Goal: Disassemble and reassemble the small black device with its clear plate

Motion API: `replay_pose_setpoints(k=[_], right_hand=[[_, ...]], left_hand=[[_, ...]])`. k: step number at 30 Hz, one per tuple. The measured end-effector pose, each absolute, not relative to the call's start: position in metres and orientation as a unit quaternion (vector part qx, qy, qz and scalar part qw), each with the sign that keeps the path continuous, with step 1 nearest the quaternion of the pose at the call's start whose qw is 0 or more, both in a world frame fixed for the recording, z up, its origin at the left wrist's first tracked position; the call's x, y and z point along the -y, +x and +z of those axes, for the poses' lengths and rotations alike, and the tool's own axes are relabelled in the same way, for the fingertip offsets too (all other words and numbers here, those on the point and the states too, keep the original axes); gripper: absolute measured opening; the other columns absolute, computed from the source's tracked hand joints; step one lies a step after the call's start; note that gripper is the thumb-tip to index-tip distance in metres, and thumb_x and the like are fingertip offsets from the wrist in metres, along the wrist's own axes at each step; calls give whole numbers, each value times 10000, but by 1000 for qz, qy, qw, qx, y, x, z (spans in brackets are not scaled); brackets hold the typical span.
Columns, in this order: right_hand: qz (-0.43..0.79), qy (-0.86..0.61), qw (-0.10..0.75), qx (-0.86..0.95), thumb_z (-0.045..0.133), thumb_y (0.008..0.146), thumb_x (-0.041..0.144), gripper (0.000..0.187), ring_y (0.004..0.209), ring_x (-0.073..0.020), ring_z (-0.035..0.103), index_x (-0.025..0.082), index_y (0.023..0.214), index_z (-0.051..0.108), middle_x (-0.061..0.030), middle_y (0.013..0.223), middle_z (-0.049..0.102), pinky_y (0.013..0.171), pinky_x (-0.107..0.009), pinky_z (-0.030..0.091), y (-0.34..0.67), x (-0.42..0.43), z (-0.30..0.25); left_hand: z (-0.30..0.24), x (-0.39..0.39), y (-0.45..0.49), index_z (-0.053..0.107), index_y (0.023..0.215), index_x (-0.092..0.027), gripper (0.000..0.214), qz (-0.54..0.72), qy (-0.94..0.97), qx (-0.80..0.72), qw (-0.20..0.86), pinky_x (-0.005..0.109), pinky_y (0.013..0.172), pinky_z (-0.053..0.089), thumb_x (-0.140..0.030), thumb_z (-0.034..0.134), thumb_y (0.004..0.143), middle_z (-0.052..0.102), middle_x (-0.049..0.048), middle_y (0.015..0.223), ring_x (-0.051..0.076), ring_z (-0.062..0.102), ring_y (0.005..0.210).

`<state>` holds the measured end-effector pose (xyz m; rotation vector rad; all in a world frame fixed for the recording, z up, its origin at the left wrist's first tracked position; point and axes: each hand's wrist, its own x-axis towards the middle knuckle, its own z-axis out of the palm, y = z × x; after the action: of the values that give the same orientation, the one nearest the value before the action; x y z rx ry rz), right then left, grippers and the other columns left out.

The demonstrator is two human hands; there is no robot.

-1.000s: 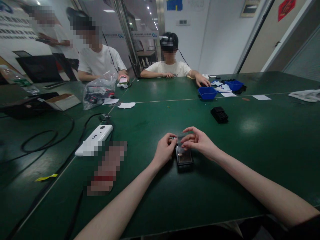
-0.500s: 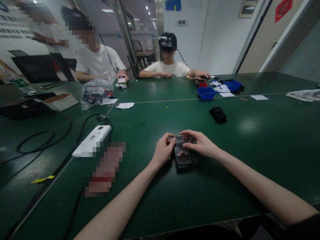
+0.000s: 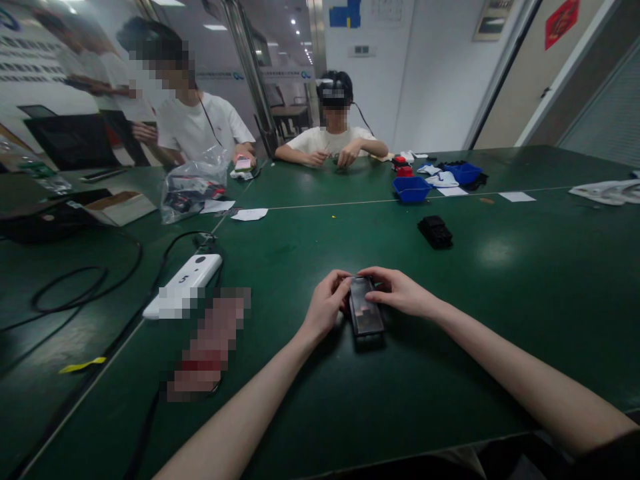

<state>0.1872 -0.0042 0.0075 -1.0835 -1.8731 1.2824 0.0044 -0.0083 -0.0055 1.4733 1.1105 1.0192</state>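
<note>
While both hands meet at its far end, the dark case (image 3: 369,315) sits in front of the person, around the middle of the near part of the green table (image 3: 450,380). Its long axis runs away from the person, toward the opposite side of the table, with the far end leaning slightly left and the near end slightly right. The glossy, rectangular face is turned up, and the short near edge faces the person; whether the underside rests fully on the table cannot be told. The left hand (image 3: 326,303) closes thumb and fingers about the far left corner. The right hand (image 3: 400,291) is curled, its thumb on the upper face near the right side and its forefinger reaching to the far edge, so the case is gripped from both sides. Beyond the right hand lies a black object (image 3: 435,232), well apart from the case, and farther off stands a blue tray (image 3: 411,190). To the left, a white device (image 3: 193,275) marked 5 lies slanted, its far end tipped right.
</note>
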Motion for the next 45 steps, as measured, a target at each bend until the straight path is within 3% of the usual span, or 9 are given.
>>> replay_pose_setpoints(k=[4,9,15,21,25,29,32,37,45], right_hand=[[484,-457,323,673,644,743,235,506,1120,-208,551,143,1216,487,-142,1245,562,958,-378,441,186,3,4],[431,-472,304,706,517,845,323,349,972,-223,621,135,1133,577,-118,1099,652,873,-398,480,182,6,3],[425,-449,336,711,555,820,362,566,1086,-230,566,190,1337,404,-100,1218,594,930,-400,443,178,11,-3],[471,-436,363,676,495,842,338,530,1091,-214,555,207,1344,389,-100,1264,551,920,-400,454,177,10,1],[259,-497,320,764,502,825,294,509,1087,-238,527,205,1322,441,-115,1198,559,952,-408,414,195,4,23],[-50,-602,189,774,437,851,260,478,1011,-286,525,189,1324,455,-166,1190,524,826,-400,453,233,2,34],[-185,-641,87,740,403,857,219,461,931,-288,529,167,1310,470,-192,1146,533,741,-389,447,267,7,26],[-248,-659,17,710,374,845,164,448,920,-285,505,129,1272,503,-204,1145,527,738,-377,421,306,24,10],[-214,-688,17,693,310,859,176,470,962,-328,485,121,1288,491,-228,1181,502,768,-449,413,310,26,4]], left_hand=[[-6,9,5,571,903,-140,247,438,603,-477,466,193,461,400,-331,602,750,487,-42,620,89,485,505],[-5,9,7,562,899,-141,247,474,576,-484,457,192,485,428,-308,627,729,515,-23,677,98,512,567],[-2,10,7,533,917,-157,267,505,558,-470,462,193,499,468,-304,642,722,556,5,782,114,562,645],[1,11,11,490,926,-165,300,502,540,-453,501,228,494,525,-306,648,713,524,-11,768,105,551,616],[1,11,11,474,983,-170,339,493,527,-459,518,230,480,534,-342,625,734,489,-18,756,106,555,616],[-1,10,9,484,982,-164,333,485,535,-461,516,212,456,520,-363,608,746,475,-8,779,106,549,634],[-2,10,9,491,966,-164,300,468,552,-465,510,200,436,507,-357,591,759,474,-6,777,112,550,647],[-1,11,9,503,943,-160,278,455,570,-468,500,202,433,502,-367,572,771,480,-3,780,118,552,653],[-1,11,8,500,947,-156,282,450,575,-467,499,195,429,490,-370,565,776,473,-5,772,117,545,655]])
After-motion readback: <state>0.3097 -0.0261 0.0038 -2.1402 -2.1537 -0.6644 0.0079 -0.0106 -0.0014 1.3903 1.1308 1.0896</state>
